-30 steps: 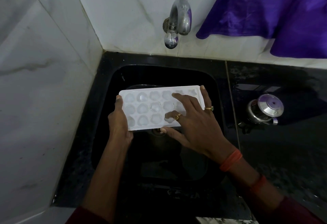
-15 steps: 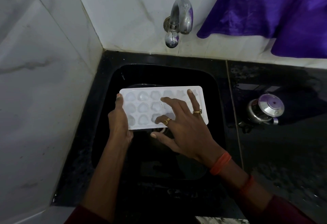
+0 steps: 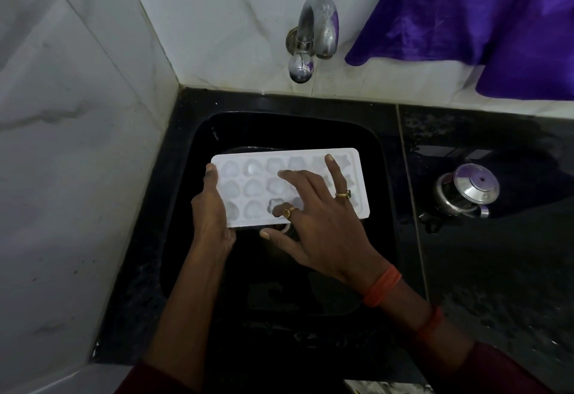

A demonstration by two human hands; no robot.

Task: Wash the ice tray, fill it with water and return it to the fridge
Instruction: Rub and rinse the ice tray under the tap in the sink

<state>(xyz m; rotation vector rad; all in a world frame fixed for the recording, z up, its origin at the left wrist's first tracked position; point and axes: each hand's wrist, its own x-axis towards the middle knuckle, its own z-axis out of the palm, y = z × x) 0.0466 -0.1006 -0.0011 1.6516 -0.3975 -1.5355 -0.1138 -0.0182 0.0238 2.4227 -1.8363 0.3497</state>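
Ice tray [image 3: 254,173], white, held roughly level over the black sink [image 3: 198,151], below and in front of the tap. We see the left hand [image 3: 211,210] grasping the tray's left end, with the thumb on the upper rim and the other fingers hidden beneath. The right hand [image 3: 323,222] lies released on the compartments with its fingers spread. One fingertip bends into a cell of the near row, and the hand grips nothing. The tap [image 3: 313,33] on the tiled wall behind the sink shows no stream. We judge this to be the washing step, with the cells being rubbed by hand; whether they hold water we cannot tell. Filling under the tap and the return to the fridge, which is not in view, remain. On the wet counter [image 3: 497,269] to the right stands a lidded steel pot [image 3: 466,190], and a purple cloth [image 3: 466,8] hangs above it.
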